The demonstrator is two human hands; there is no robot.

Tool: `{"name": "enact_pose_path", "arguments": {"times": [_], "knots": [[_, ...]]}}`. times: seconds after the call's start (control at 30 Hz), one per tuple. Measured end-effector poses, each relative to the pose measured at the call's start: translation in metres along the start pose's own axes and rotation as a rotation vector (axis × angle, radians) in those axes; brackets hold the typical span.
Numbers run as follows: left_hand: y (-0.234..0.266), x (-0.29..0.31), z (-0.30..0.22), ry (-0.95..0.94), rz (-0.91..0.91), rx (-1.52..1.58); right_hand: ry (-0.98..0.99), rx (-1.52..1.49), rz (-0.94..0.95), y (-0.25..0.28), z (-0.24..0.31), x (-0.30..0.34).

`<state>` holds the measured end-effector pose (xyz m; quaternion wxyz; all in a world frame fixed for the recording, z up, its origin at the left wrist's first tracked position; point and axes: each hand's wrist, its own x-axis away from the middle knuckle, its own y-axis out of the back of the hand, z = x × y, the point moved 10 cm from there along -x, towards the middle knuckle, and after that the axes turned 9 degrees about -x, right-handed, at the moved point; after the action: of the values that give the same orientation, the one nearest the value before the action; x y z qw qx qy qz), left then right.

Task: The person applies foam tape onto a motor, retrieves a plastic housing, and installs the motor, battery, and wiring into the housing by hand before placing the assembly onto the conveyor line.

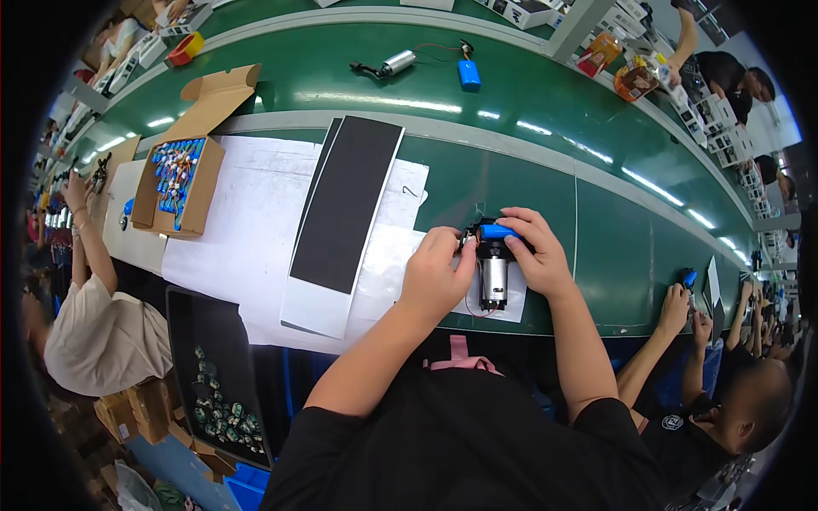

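Close in front of me, at the near edge of the bench, a silver motor with a black bracket at its far end lies on white paper. A blue battery pack sits across the bracket. My right hand grips the pack's right end between thumb and fingers. On the other side, my left hand is closed at the bracket's left side, where small wires show by the thumb. Exactly what its fingertips pinch is partly hidden. A thin red wire loops below the motor.
An open cardboard box of blue battery packs stands left. Black panels lie on white sheets. Beyond the bench rail are another motor and battery. A black bin holds small green parts. Co-workers sit both sides.
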<state>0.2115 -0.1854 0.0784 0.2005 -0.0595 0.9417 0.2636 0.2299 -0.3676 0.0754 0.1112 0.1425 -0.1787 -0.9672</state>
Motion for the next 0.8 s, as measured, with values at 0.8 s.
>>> {"name": "enact_pose_path", "arguments": {"times": [0.8], "knots": [[-0.002,0.005,-0.006,-0.085,-0.034,-0.088,-0.130,0.023,0.071,-0.005,-0.006,-0.008]]}}
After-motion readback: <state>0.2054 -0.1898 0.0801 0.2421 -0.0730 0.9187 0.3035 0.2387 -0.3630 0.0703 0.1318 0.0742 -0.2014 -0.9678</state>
